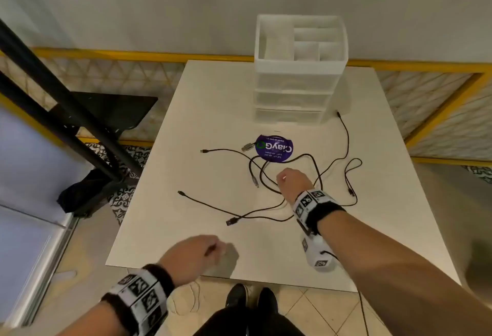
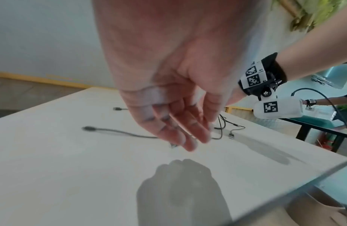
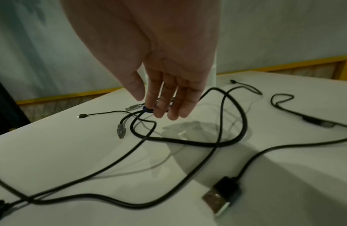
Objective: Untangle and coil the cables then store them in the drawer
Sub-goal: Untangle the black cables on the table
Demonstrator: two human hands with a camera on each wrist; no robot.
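Several black cables (image 1: pixel 318 173) lie tangled in the middle of the white table (image 1: pixel 186 229). My right hand (image 1: pixel 285 178) hovers just over the tangle. In the right wrist view its fingers (image 3: pixel 160 107) hang straight above a thick looped cable (image 3: pixel 188 143) and hold nothing. My left hand (image 1: pixel 213 250) is near the table's front edge, relaxed and empty (image 2: pixel 188 137), with a thin cable (image 2: pixel 120 132) beyond it. A white drawer unit (image 1: pixel 292 96) stands at the back of the table with its drawers shut and an open compartment tray (image 1: pixel 300 40) on top.
A round purple sticker (image 1: pixel 275 148) lies under the far cables. A USB plug (image 3: pixel 220 197) lies close to my right wrist. A black metal frame (image 1: pixel 66 112) stands left of the table, and a yellow-framed railing (image 1: pixel 133 55) runs behind it.
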